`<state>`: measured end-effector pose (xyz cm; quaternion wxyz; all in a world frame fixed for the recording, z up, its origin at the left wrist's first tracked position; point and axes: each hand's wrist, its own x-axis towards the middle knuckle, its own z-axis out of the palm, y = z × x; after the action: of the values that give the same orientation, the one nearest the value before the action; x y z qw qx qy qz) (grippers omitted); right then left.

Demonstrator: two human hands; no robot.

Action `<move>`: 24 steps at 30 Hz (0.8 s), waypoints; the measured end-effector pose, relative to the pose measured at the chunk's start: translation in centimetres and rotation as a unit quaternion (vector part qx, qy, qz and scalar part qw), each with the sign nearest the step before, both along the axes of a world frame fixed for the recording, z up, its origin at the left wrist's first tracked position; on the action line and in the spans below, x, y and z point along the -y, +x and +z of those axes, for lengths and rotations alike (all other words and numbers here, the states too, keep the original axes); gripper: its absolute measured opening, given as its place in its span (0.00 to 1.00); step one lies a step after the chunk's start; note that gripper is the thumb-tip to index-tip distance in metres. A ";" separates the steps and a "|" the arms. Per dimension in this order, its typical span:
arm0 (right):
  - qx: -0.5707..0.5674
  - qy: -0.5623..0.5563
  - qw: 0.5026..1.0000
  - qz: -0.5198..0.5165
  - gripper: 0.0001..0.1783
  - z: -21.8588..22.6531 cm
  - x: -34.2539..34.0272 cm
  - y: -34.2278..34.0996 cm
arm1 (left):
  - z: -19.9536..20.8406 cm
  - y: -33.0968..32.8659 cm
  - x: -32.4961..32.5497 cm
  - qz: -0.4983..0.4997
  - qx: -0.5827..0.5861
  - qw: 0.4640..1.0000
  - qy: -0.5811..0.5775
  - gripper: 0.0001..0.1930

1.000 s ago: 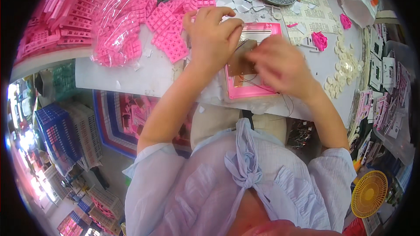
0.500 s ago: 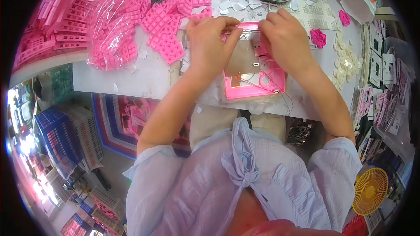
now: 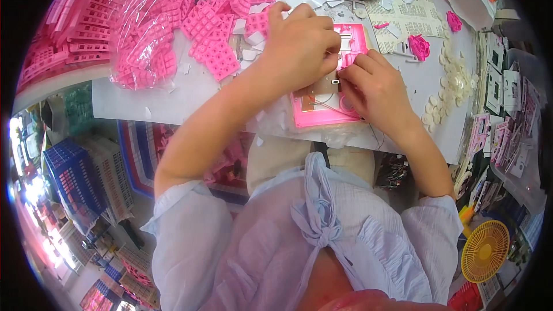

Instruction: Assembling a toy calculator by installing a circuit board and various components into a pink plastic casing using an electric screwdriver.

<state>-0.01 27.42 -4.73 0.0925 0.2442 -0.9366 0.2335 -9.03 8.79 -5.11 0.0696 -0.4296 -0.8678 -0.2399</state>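
Here, left hand [image 3: 305, 43] curled, right hand [image 3: 377, 86] narrow, both over pink casing [image 3: 324, 120]; cannot tell what's held

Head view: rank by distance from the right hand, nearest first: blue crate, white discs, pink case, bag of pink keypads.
From the right hand:
1. Pink case: beneath its fingers.
2. White discs: table's right side.
3. Bag of pink keypads: table's left side.
4. Blue crate: far left, off the table.
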 end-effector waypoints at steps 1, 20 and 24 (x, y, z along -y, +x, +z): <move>-0.002 -0.009 1.000 -0.011 0.06 -0.1 0.0 0.1 | 0.2 -0.2 -0.2 -0.017 -0.019 0.999 -0.030 0.04; 0.004 -0.020 0.997 -0.071 0.08 0.2 0.1 0.2 | 4.4 -2.7 -5.5 -0.136 0.128 0.928 -0.322 0.07; 0.028 0.021 0.998 -0.056 0.08 1.2 0.1 -1.1 | 3.0 -5.0 -6.3 -0.041 0.165 0.905 -0.390 0.10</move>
<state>-1.09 27.33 -3.51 0.0742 0.1868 -0.9558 0.2146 -14.00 15.14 -2.16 -0.2575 -0.4116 -0.8729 0.0477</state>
